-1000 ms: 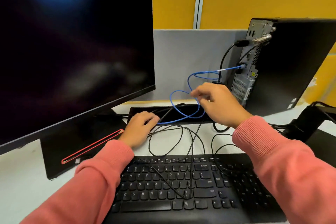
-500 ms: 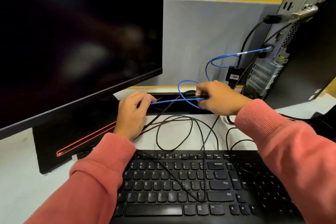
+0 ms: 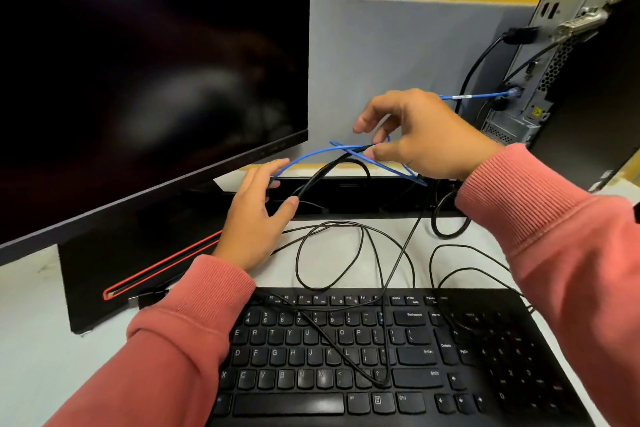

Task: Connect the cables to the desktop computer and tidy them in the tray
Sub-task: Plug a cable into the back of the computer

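My right hand (image 3: 419, 135) is raised above the black cable tray (image 3: 349, 196) and pinches a folded bundle of the blue network cable (image 3: 311, 153) together with a thick black cable (image 3: 323, 172). My left hand (image 3: 254, 218) rests at the tray's left end, its fingers closed around the lower part of both cables. The blue cable runs on behind my right hand and is plugged into the back of the desktop computer (image 3: 561, 87), where other black cables are plugged in too.
A large dark monitor (image 3: 145, 73) on a black stand fills the left. Thin black cables (image 3: 346, 246) loop across the white desk and over the black keyboard (image 3: 381, 357) in front. A grey partition stands behind the tray.
My right hand has lifted the blue cable bundle up from the tray and now also holds the thick black cable. My left hand stays at the tray's left end.
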